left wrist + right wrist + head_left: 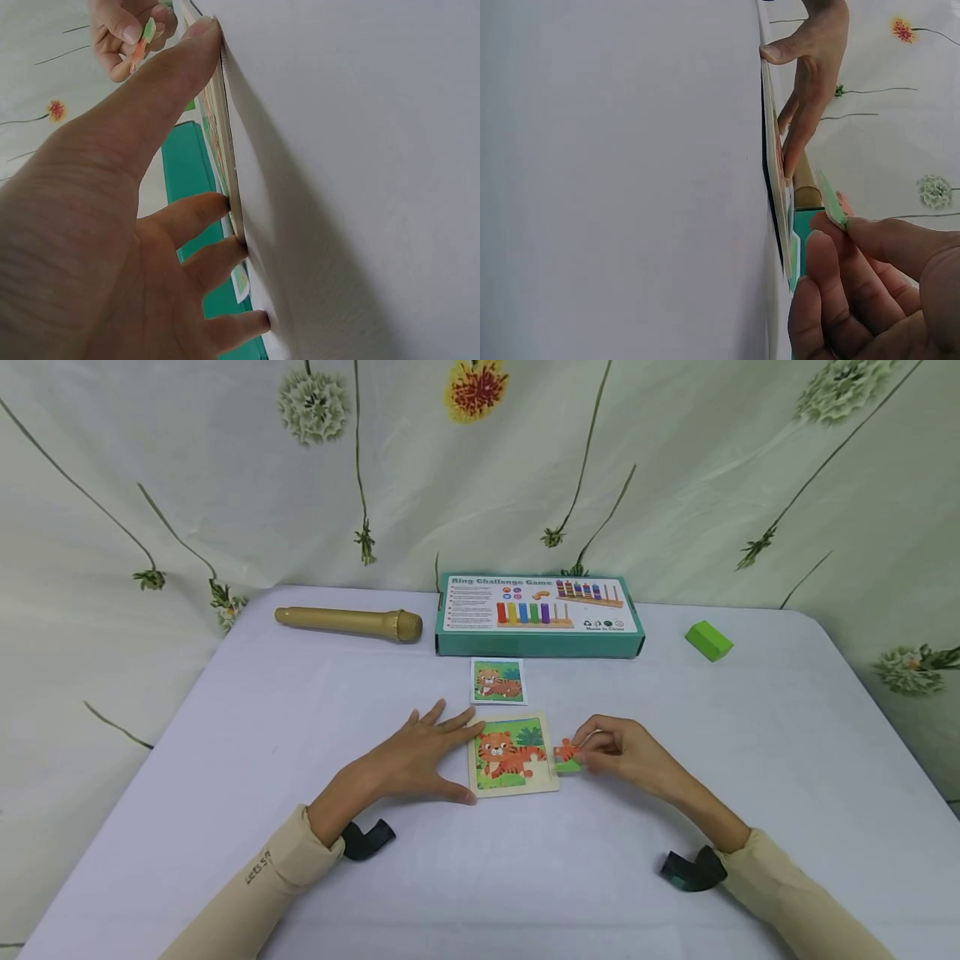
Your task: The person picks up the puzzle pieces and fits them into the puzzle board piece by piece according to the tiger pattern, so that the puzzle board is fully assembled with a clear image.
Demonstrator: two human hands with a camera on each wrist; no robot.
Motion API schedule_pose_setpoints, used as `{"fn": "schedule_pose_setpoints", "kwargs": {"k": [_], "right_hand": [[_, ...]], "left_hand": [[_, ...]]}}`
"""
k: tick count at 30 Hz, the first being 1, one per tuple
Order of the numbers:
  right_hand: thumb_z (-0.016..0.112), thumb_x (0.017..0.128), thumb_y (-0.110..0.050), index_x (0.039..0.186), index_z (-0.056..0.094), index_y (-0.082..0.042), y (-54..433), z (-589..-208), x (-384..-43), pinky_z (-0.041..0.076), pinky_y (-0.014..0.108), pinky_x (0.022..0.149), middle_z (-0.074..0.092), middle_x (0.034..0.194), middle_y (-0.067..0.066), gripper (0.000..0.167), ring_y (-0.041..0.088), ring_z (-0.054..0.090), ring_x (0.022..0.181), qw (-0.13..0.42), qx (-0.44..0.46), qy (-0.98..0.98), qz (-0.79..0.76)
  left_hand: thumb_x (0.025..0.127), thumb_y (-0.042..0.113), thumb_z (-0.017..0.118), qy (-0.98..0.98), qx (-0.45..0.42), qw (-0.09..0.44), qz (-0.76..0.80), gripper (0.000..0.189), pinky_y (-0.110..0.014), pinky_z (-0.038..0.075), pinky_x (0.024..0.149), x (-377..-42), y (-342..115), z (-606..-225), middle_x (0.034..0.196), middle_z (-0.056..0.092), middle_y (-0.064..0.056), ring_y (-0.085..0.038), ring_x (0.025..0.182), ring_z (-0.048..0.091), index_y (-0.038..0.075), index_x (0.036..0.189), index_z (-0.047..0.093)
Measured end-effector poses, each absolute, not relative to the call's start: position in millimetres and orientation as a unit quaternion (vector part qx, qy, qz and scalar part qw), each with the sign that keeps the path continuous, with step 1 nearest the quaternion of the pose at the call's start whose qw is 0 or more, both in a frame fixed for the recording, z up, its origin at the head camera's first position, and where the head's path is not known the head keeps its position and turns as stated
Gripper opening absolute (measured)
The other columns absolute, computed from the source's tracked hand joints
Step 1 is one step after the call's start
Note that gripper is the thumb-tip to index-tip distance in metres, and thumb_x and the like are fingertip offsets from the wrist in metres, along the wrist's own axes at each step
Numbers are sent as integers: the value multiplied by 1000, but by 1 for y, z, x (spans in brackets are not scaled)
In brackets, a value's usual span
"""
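A square wooden jigsaw puzzle (513,752) with a tiger picture lies on the table; a bare gap shows at its lower right corner. My left hand (416,756) is spread at the puzzle's left side, thumb at the near left corner and fingertips along the left edge. Just right of the board, my right hand (630,756) pinches an orange and green puzzle piece (566,755) between thumb and fingers. In the right wrist view the piece (831,201) is held tilted, raised off the table. Behind the board lies a small tiger picture card (498,682).
A teal game box (540,645) stands at the back of the table, behind the card. To its left lies a gold microphone (348,622), to its right a green block (708,641). A flowered cloth (480,477) hangs behind the table.
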State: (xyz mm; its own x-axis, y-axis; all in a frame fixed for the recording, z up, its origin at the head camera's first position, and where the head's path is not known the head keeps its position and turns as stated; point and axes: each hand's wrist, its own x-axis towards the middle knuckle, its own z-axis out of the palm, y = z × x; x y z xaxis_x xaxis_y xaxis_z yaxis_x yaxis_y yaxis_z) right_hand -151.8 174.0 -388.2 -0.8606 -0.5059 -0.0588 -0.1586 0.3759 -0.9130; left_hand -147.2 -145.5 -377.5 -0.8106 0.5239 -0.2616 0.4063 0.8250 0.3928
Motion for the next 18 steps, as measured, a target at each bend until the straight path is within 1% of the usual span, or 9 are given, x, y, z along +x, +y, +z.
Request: {"fn": "schedule_pose_setpoints", "kwargs": {"k": [8,13,18], "right_hand": [[67,89,-7,94,63,-2,159,-388,-154,55,25,67,72,85,9,8,17,64,70,175,-220,809,-517],[67,88,-4,92,64,-2,153,-391,-155,53,22,66,71,85,9,6,15,63,71,175,-229,808,-514],[69,87,-8,90,65,-4,148,-392,-156,51,22,67,70,87,7,7,15,62,73,181,-225,813,-505]], "left_hand": [[71,61,75,938,249,184,159,98,-60,3,115,-147,-146,-378,160,15,4,-35,147,-2,26,151,30],[71,61,75,938,249,183,159,98,-60,3,115,-147,-146,-378,160,15,4,-34,147,-2,26,151,31],[71,61,75,938,248,184,158,98,-59,3,115,-147,-146,-378,160,15,4,-34,147,-2,26,151,30]]}}
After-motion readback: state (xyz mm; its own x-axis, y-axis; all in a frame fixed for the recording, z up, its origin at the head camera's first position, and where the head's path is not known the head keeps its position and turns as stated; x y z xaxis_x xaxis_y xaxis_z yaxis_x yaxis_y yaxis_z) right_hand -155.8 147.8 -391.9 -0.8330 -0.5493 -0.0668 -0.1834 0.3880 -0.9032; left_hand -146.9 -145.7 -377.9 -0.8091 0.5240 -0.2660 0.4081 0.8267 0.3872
